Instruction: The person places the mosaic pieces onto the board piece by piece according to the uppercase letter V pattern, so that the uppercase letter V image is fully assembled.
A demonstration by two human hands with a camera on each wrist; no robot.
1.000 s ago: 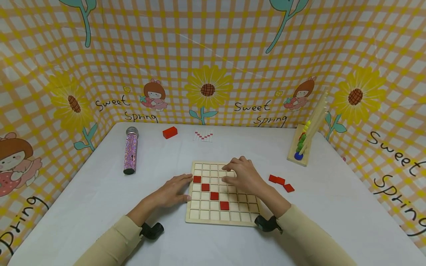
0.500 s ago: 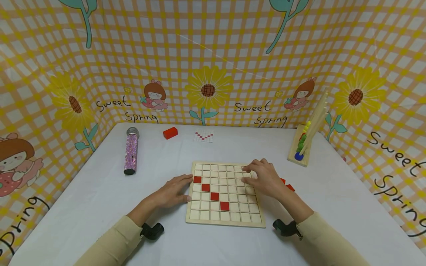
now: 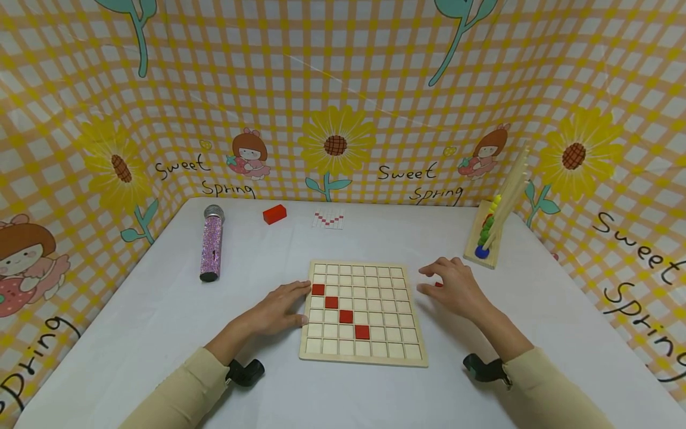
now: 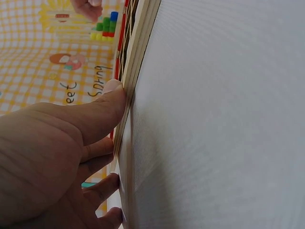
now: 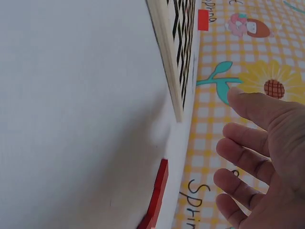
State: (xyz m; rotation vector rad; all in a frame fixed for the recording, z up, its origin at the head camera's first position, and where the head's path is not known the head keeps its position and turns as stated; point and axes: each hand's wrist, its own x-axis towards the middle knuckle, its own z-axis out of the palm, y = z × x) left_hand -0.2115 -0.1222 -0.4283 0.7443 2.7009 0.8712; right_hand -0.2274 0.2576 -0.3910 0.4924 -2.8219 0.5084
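Note:
A wooden grid board (image 3: 370,359) lies flat on the white table, several red square tiles (image 3: 346,317) set in its cells along a diagonal. My left hand (image 3: 280,310) rests against the board's left edge, its thumb and fingertips touching the wood, as the left wrist view also shows. To the right of the board, my right hand (image 3: 455,289) hovers with fingers apart and nothing between them. Beneath it are loose red tiles; only a sliver of one red tile (image 3: 439,285) shows in the head view. In the right wrist view the loose tiles (image 5: 157,195) lie below the fingers.
Behind the board lie a red block (image 3: 274,214) and a small card (image 3: 328,218) printed with a red V pattern. A glittery pink microphone (image 3: 211,245) lies at the left. A wooden stand with coloured beads (image 3: 486,229) stands at the right rear. Patterned cloth walls surround the table.
My right hand has moved right, off the board and over the loose red tiles, hiding most of them. My left hand has stayed at the board's edge.

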